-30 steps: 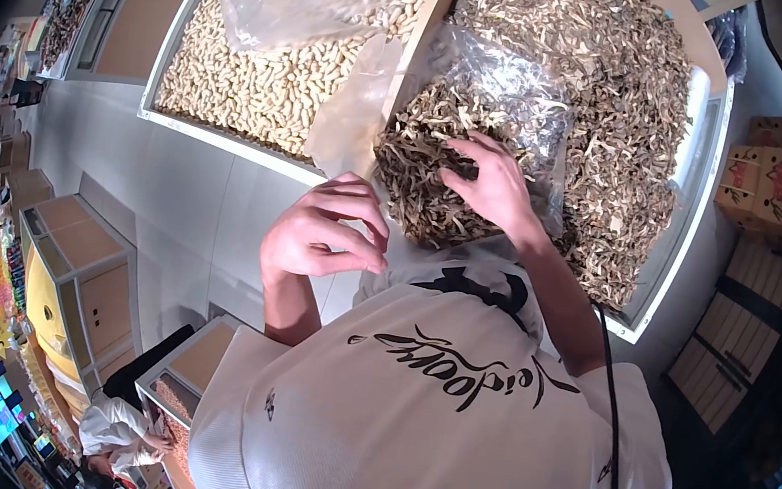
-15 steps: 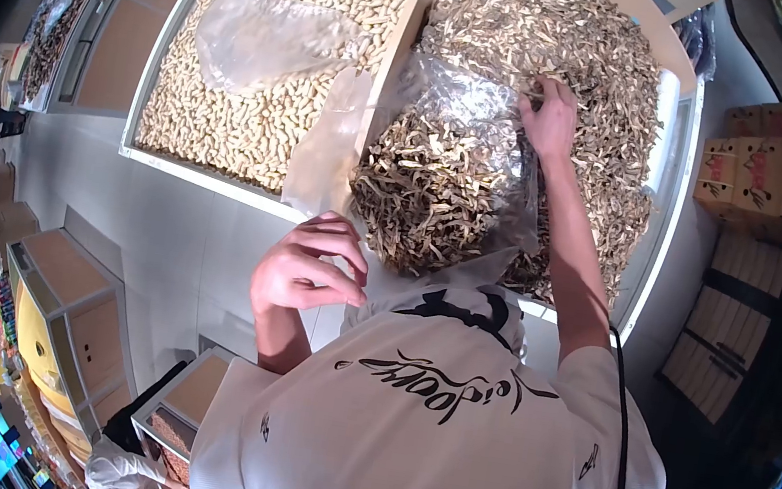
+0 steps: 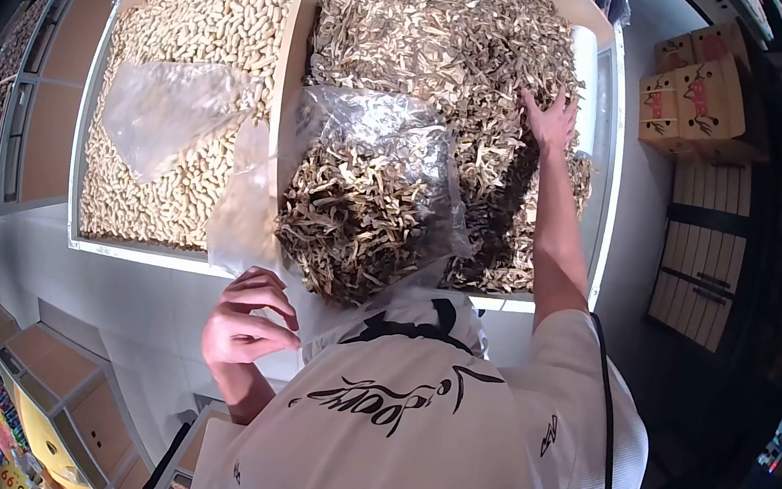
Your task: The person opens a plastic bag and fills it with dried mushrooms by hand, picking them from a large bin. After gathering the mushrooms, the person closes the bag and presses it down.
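My right hand [image 3: 552,125] reaches into a heap of dried brown strips [image 3: 425,17], with its fingers spread and touching the strips on the right side. A clear plastic bag [image 3: 451,215] lies open on the heap, holding a large mound of the same strips [image 3: 355,214]. At the front edge of the bin, my left hand [image 3: 250,320] is closed, fingers curled round the bag's thin near edge. The film between those fingers is hard to see.
Unshelled peanuts [image 3: 192,22] fill the left compartment, behind a wooden divider [image 3: 294,58]. Another clear bag [image 3: 168,115] lies on them. A white roll [image 3: 585,81] stands along the bin's right side. Cardboard boxes [image 3: 706,99] are stacked to the right.
My right hand has moved from beside the bag to the heap's right side, and its fingers have spread. The view has shifted right. My left hand keeps its curled pose.
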`<state>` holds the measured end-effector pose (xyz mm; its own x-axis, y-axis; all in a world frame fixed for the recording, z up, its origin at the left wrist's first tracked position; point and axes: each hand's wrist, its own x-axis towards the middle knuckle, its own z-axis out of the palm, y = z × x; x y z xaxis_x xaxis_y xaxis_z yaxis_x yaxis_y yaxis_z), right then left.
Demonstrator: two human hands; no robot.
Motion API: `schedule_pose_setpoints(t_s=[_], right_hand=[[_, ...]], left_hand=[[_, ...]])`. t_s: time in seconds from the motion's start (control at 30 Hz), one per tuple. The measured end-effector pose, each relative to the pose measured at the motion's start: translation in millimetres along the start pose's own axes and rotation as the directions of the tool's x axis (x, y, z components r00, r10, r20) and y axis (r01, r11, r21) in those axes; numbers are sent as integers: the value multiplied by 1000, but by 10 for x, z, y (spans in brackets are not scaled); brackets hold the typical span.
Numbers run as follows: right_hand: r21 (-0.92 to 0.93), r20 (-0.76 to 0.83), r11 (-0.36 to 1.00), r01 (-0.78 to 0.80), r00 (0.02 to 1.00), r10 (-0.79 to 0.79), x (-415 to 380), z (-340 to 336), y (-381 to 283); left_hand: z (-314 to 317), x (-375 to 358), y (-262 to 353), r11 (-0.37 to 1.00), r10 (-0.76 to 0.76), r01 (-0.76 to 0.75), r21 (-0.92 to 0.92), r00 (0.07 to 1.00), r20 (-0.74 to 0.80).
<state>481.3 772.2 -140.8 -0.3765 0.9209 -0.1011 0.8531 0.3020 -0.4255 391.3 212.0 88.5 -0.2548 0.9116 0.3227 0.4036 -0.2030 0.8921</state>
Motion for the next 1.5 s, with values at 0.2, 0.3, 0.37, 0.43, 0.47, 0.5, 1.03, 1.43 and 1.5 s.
schedule_pose_setpoints(t_s=[0.2, 0.3, 0.37, 0.43, 0.47, 0.5, 1.03, 1.43, 1.5], right_hand=[[-24, 123, 1000, -4, 992, 7, 135, 10, -10], [-125, 180, 992, 18, 984, 4, 138, -161, -218], [-159, 242, 985, 60, 970, -20, 293, -253, -175], [-186, 148, 980, 75, 988, -48, 508, -335, -115], [-171, 114, 983, 61, 993, -41, 551, -437, -174], [-155, 80, 987, 47, 996, -35, 602, -540, -236], [46, 43, 994, 102, 994, -105, 2257, 147, -623], [15, 117, 993, 118, 986, -119, 2112, 35, -679], [9, 145, 994, 107, 984, -107, 2007, -38, -669]], left_hand=[[29, 150, -10, 1000, -22, 22, 9, 999, 35], [57, 246, 0, 1000, -31, 30, 4, 998, 55], [79, 292, 3, 999, -48, 48, 2, 998, 47], [98, 324, 0, 998, -68, 68, 6, 997, 47], [103, 352, -4, 997, -75, 74, 7, 996, 55], [108, 370, -11, 996, -86, 86, 4, 994, 60], [217, 823, -201, 962, -272, 274, -16, 960, 71], [202, 998, -373, 952, -296, 303, -46, 948, 120], [198, 1043, -380, 956, -282, 290, -44, 950, 131]])
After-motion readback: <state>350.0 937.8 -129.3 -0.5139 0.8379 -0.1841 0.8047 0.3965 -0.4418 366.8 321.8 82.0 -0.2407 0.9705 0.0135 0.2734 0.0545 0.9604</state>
